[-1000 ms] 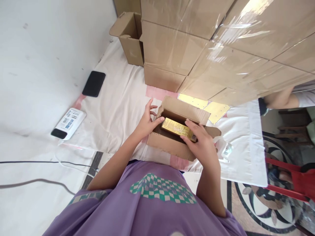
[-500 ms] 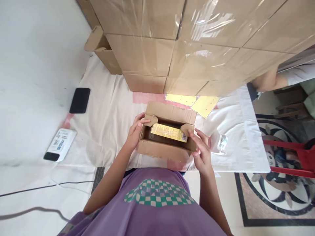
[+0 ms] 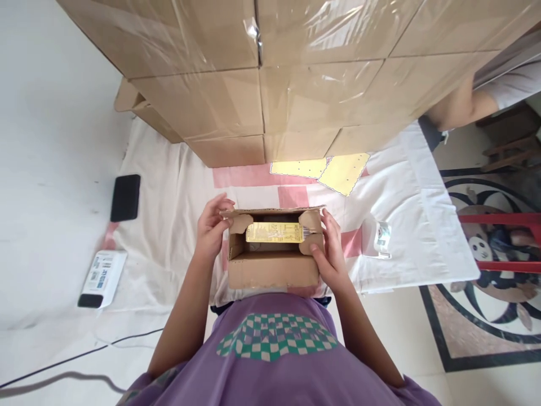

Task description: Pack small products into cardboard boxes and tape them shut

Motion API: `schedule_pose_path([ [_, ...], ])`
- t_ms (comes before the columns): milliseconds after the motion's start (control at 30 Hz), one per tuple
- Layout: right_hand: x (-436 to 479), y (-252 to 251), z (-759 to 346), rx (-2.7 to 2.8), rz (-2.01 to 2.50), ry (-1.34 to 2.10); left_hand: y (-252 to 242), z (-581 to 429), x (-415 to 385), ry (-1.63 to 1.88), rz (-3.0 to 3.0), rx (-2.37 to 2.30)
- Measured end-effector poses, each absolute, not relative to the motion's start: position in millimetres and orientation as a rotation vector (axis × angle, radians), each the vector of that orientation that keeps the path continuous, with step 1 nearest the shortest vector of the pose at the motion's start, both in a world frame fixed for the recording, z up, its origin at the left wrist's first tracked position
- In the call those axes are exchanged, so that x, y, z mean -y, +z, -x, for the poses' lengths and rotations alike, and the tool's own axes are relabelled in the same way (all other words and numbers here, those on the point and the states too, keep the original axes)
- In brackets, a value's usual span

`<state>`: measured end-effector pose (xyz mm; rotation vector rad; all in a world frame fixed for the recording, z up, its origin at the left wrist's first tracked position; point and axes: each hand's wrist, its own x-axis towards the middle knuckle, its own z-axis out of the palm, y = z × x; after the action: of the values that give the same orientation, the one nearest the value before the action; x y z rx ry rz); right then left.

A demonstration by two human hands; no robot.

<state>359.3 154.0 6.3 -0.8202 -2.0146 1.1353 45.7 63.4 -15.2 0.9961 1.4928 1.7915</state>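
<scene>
A small open cardboard box [image 3: 274, 273] sits on the table just in front of my body. Its near flap hangs out toward me, the far flap stands nearly on edge, and the short side flaps fold inward. Inside lies a slim yellow printed carton [image 3: 274, 232], its right end partly under the right flaps. My left hand [image 3: 213, 225] pinches the box's left back corner between thumb and fingers. On the right, my right hand [image 3: 332, 251] grips the box wall, thumb on a side flap and fingers along the outside.
Tall stacked cartons [image 3: 313, 96] wrapped in clear film stand behind the box. Yellow sheets [image 3: 344, 173] lie at their foot. A tape dispenser [image 3: 377, 239] is at right, a black phone [image 3: 125, 197] and a white device [image 3: 103, 276] at left. Another person's arm [image 3: 460, 107] shows at far right.
The box has turned square to my body, and its far flap has come up on edge. My right thumb now presses a lower side flap. The camera view has shifted.
</scene>
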Motion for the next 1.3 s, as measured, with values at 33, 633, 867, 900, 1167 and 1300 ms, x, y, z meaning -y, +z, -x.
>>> schedule_pose_path([
  [33,-155,4,-365,2.02,0.791,1.155,-12,-43,-65,1.786,-1.063,-1.475],
  [633,-178,-2,-389,2.441,0.624,0.812,11,-35,-62,1.393,-1.349,-1.429],
  [867,-148,-4,-352,1.703,0.989,1.146,26,-40,-57,1.191,-1.414,-1.556],
  [900,-144,-3,-345,1.597,1.047,1.23,29,-43,-58,1.184,-1.427,-1.585],
  [1167,-141,8,-325,1.41,1.101,1.392,86,-86,-79,1.255,-1.815,-1.692],
  [1300,-143,10,-323,1.401,1.115,1.389,111,-112,-83,1.503,-1.953,-1.553],
])
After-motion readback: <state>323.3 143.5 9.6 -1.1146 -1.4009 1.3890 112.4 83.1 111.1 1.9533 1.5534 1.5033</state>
